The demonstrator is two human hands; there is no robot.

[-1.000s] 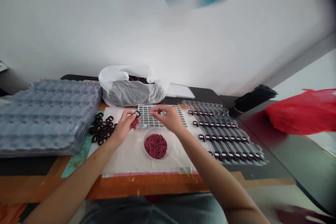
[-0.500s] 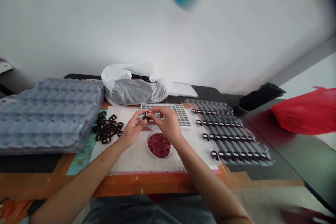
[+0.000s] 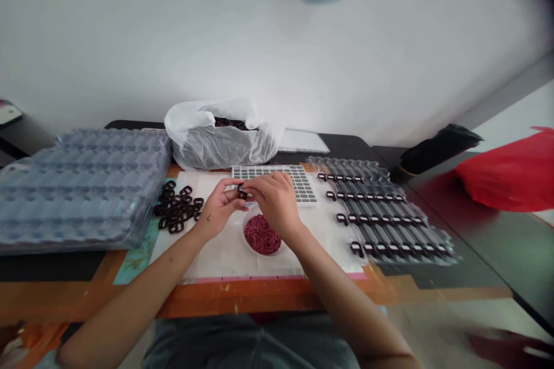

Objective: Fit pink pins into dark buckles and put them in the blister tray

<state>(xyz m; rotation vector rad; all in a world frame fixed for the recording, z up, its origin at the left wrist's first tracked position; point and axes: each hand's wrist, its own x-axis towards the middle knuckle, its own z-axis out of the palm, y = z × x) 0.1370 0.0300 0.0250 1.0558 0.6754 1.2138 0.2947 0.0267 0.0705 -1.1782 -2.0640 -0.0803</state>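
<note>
Over the middle of the table, my left hand [image 3: 220,207] pinches a small black plastic frame [image 3: 242,191] between thumb and fingers. My right hand [image 3: 277,200] meets it from the other side, its fingertips closed on the same piece. Just below the hands is a white bowl [image 3: 246,247] of dark red, thin strip-like pieces [image 3: 262,235]. A loose pile of matching black frames [image 3: 175,207] lies beside my left hand. Behind my right hand, partly covered by it, is a white sheet with rows of small grey rectangles [image 3: 305,184].
Stacked clear plastic trays [image 3: 82,190] fill the left side. On the right, a clear ridged tray [image 3: 392,207] carries rows of black frames. A white plastic bag [image 3: 220,141] with dark pieces stands at the back. A red bag [image 3: 511,176] and a black bundle [image 3: 441,149] are farther right.
The black frame has turned more upright between my fingers, and my right hand's fingers now lie more over it. The view has shifted slightly; a blurred teal shape at the top has moved up.
</note>
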